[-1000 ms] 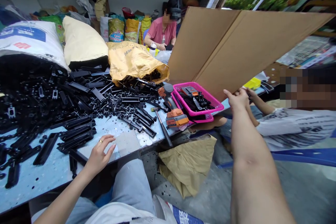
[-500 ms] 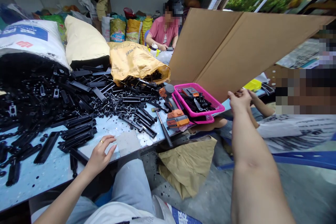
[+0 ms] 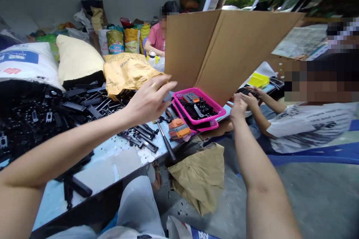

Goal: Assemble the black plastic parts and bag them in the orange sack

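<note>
My left hand (image 3: pixel 153 99) is raised over the table, fingers stretched toward the cardboard and slightly apart. It hides the upper part of the cordless drill (image 3: pixel 178 129); no hold on the drill shows. My right hand (image 3: pixel 238 109) is closed at the lower right edge of a large creased cardboard sheet (image 3: pixel 232 44), which stands tilted behind a pink basket (image 3: pixel 209 119). The right fingertips are partly hidden. In the basket lie a grey-orange battery pack (image 3: pixel 191 98) and black parts. A hammer (image 3: pixel 167 143) rests by the table edge.
Black plastic parts (image 3: pixel 22 119) and screws are heaped on the blue table (image 3: pixel 52 201), before several sacks (image 3: pixel 81 58). At the right, a co-worker's hands (image 3: pixel 251 97) hold black parts. Another person (image 3: pixel 157 37) sits behind the cardboard. A brown sack (image 3: pixel 200 179) lies on the floor.
My left hand has risen from the table's front edge and moved forward and right, in front of the drill. The view has shifted right. The cardboard now partly covers the person behind.
</note>
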`<state>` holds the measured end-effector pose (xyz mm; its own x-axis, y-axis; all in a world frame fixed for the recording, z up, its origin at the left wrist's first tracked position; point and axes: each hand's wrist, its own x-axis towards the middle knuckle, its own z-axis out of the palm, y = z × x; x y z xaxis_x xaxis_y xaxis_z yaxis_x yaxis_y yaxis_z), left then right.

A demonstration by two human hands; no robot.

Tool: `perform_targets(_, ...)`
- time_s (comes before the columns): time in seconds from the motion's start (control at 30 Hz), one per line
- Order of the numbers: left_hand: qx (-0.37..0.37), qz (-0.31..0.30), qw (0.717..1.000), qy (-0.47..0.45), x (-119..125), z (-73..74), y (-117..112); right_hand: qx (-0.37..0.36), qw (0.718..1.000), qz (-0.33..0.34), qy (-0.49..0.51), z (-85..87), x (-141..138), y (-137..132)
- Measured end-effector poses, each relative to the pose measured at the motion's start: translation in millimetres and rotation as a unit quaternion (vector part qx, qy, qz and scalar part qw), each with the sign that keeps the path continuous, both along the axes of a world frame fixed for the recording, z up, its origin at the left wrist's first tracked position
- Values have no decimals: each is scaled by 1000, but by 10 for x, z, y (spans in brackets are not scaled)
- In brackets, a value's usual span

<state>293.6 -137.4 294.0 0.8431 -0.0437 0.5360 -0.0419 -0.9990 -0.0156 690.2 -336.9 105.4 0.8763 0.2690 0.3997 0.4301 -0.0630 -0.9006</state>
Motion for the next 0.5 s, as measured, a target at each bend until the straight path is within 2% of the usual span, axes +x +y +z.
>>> perform_targets(0.07,66,-14,998,2,759,400,-179,49,999,5,8,-33,-35,-5)
perform_targets(0.13,107,-22,994,-33,1473,670,-381,57,998,26,3,-64,-69,-24)
perform_targets(0.2,146,-20,985,-88,2075,824,-542,65,997,44,-7,-94,-85,-66)
perform_targets(0.27,178,-19,976,-123,2544,904,-615,75,995,61,-12,-122,-51,-127)
perform_targets(0.37,182,-34,980,-75,3017,952,-558,87,992,91,2,-150,187,-199)
perform_targets(0.43,184,-56,981,-35,3194,955,-482,63,992,107,16,-163,485,-180)
perform_targets(0.5,255,-66,965,9,3268,938,-454,23,996,88,3,-187,833,-87)
